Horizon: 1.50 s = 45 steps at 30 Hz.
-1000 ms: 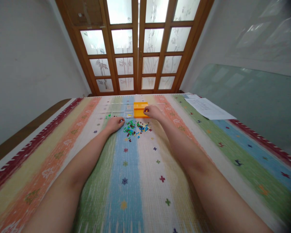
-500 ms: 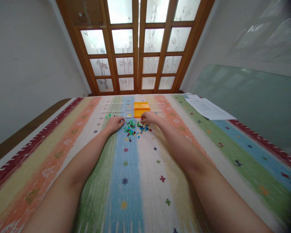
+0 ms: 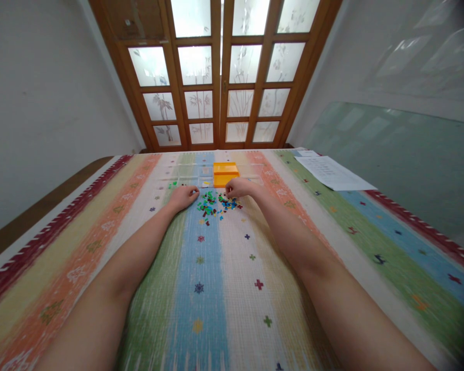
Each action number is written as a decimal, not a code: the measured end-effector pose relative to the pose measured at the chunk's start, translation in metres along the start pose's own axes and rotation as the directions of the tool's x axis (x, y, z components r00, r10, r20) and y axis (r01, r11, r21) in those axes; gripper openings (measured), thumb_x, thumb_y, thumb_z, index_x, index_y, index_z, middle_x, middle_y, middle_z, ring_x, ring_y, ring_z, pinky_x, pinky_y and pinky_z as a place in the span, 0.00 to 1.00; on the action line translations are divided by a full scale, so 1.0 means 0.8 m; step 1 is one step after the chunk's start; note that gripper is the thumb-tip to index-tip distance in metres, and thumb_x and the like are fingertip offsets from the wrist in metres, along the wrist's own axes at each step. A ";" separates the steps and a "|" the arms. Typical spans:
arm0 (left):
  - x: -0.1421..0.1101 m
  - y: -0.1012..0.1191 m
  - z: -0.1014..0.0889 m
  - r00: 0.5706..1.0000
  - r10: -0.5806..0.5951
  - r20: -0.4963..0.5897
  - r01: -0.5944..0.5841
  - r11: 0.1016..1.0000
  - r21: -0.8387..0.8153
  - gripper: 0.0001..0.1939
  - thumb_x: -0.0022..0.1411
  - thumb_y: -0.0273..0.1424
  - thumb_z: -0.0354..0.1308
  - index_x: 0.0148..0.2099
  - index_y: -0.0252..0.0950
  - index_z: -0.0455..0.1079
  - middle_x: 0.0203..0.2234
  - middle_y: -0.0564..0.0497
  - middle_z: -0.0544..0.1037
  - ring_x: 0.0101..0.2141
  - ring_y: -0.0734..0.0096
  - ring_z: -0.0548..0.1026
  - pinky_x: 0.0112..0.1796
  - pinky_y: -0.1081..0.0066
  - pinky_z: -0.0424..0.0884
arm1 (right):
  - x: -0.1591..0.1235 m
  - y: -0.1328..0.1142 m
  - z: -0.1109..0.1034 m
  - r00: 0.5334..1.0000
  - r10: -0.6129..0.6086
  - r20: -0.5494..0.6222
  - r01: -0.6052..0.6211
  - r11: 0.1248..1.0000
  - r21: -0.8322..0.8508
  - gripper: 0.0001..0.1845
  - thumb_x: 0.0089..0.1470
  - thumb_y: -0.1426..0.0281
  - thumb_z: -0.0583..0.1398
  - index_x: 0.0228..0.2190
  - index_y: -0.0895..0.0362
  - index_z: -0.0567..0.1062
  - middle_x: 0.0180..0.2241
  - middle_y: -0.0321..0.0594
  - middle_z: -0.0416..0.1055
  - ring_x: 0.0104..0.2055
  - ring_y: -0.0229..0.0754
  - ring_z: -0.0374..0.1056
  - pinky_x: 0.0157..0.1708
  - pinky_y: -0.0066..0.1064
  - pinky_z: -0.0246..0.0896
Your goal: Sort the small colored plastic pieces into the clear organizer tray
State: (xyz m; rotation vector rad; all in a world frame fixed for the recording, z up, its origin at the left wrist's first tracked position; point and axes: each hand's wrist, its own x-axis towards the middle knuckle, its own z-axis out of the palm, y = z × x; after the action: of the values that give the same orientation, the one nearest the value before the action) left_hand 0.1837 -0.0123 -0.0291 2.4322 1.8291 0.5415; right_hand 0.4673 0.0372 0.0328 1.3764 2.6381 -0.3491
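Small green, blue, dark red and yellow pieces, too small to name, lie in a loose pile (image 3: 208,204) on the striped cloth. Left of that pile rests my left hand (image 3: 183,197), its fingers curled together; whatever they hold is hidden. My right hand (image 3: 238,188) is over the far right side of the pieces, fingertips pinched and pointing down. What sits in that pinch is too small to make out. Just behind this hand stands an orange box (image 3: 226,169) with compartments. A clear compartment tray (image 3: 189,172) lies to its left, with green and yellow pieces in it.
White printed sheets (image 3: 332,172) lie at the right of the table. The striped tablecloth (image 3: 232,288) covers the tabletop. Beyond the far edge are wooden doors (image 3: 222,87) with frosted panes, and a greenish glass panel (image 3: 402,154) leans at the right wall.
My right hand has shifted very slightly to the right above the pieces, its fingers still pinched. My left hand has stayed in place.
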 end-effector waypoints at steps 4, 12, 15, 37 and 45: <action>0.000 0.000 0.000 1.000 0.000 0.003 0.000 1.000 0.005 0.17 0.69 0.43 0.53 0.46 0.42 0.80 0.33 0.49 0.82 0.35 0.61 0.77 0.36 0.68 0.65 | -0.002 0.002 -0.004 0.994 -0.086 0.065 0.085 0.996 0.008 0.12 0.53 0.66 0.65 0.39 0.55 0.83 0.37 0.39 0.80 0.36 0.39 0.71 0.31 0.26 0.54; 0.000 0.000 0.000 1.000 0.008 -0.007 -0.008 1.000 0.015 0.16 0.69 0.43 0.53 0.45 0.42 0.80 0.33 0.49 0.82 0.35 0.62 0.77 0.35 0.68 0.64 | -0.012 -0.015 -0.008 0.980 -0.132 0.151 0.130 0.991 0.023 0.14 0.51 0.69 0.65 0.41 0.55 0.83 0.38 0.39 0.80 0.37 0.40 0.71 0.33 0.26 0.56; 0.000 0.000 0.000 1.000 0.011 -0.006 -0.011 1.000 0.019 0.17 0.69 0.43 0.53 0.45 0.42 0.80 0.33 0.49 0.82 0.35 0.62 0.77 0.35 0.69 0.64 | -0.011 -0.020 -0.006 0.986 -0.129 0.105 0.126 0.992 0.031 0.15 0.51 0.70 0.64 0.42 0.55 0.82 0.39 0.39 0.80 0.37 0.39 0.71 0.33 0.26 0.57; -0.001 0.003 -0.003 1.000 -0.014 0.008 0.014 1.000 0.004 0.17 0.69 0.43 0.53 0.46 0.42 0.80 0.34 0.48 0.82 0.36 0.62 0.78 0.36 0.69 0.66 | -0.017 0.007 -0.013 0.974 0.171 0.146 -0.170 0.985 -0.018 0.06 0.46 0.71 0.70 0.24 0.56 0.78 0.27 0.41 0.73 0.35 0.44 0.66 0.38 0.33 0.57; 0.000 0.001 -0.002 1.000 -0.015 0.009 0.015 1.000 0.007 0.17 0.69 0.43 0.53 0.47 0.42 0.80 0.35 0.49 0.82 0.37 0.61 0.78 0.37 0.69 0.66 | -0.009 0.019 -0.012 0.978 0.138 0.155 -0.120 0.986 -0.120 0.08 0.49 0.70 0.67 0.34 0.57 0.83 0.33 0.42 0.78 0.34 0.42 0.68 0.35 0.30 0.56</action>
State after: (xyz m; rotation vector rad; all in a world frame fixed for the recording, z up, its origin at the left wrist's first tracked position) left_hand 0.1842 -0.0131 -0.0273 2.4197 1.8472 0.5226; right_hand 0.4836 0.0424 0.0420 1.4116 2.3863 -0.2826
